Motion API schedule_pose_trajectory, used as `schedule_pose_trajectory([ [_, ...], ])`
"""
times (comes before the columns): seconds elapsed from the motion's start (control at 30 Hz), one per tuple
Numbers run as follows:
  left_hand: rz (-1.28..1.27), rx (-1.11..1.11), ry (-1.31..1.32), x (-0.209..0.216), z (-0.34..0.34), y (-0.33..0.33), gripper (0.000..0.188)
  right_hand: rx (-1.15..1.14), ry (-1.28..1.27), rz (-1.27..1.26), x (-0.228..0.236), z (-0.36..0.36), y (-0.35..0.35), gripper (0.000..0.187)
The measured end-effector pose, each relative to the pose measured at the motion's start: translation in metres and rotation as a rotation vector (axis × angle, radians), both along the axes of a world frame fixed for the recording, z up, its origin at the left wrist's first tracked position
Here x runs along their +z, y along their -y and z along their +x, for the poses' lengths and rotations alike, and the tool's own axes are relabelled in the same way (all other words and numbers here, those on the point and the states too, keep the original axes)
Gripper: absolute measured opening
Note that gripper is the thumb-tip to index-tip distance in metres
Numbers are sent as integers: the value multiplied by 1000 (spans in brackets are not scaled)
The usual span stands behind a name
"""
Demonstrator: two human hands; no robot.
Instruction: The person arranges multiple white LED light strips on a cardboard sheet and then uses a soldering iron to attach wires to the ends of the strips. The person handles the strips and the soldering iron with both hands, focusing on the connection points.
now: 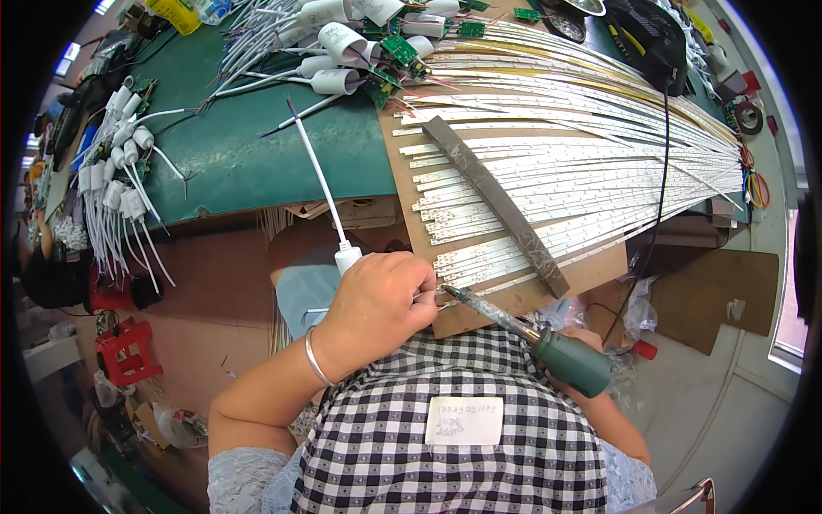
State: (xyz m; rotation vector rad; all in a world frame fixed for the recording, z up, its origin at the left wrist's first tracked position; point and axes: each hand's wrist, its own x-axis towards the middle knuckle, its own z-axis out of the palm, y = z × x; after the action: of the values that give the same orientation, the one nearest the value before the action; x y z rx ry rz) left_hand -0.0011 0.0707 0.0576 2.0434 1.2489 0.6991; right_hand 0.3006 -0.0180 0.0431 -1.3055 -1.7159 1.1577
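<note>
My left hand [381,295] is closed at the near left corner of a brown board [479,319]. It grips a white end cap [347,257], from which a white cable [318,176] runs up and away to bare wire ends. Its thumb and forefinger pinch close to the ends of the white LED strips [479,257]. In my right hand [582,337] is a soldering iron [572,361] with a green handle. The iron's tip meets the strip ends beside my left fingertips; fine wires there are partly hidden.
A dark bar [497,206] lies across the strips. White caps with circuit boards [342,43] crowd the green table [248,163] at the back. More cabled caps [120,171] hang over its left edge. A black cord [664,171] crosses the right side. A red stool [128,351] stands lower left.
</note>
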Motion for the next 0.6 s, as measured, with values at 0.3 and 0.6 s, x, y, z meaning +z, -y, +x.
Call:
schedule_pose_trajectory([
  [0.3, -9, 4, -10, 1, 1, 0, 11, -118, -146, -154, 12, 6, 4, 27],
  [0.6, -31, 6, -22, 2, 1, 0, 10, -215, -228, -217, 9, 1, 4, 33],
])
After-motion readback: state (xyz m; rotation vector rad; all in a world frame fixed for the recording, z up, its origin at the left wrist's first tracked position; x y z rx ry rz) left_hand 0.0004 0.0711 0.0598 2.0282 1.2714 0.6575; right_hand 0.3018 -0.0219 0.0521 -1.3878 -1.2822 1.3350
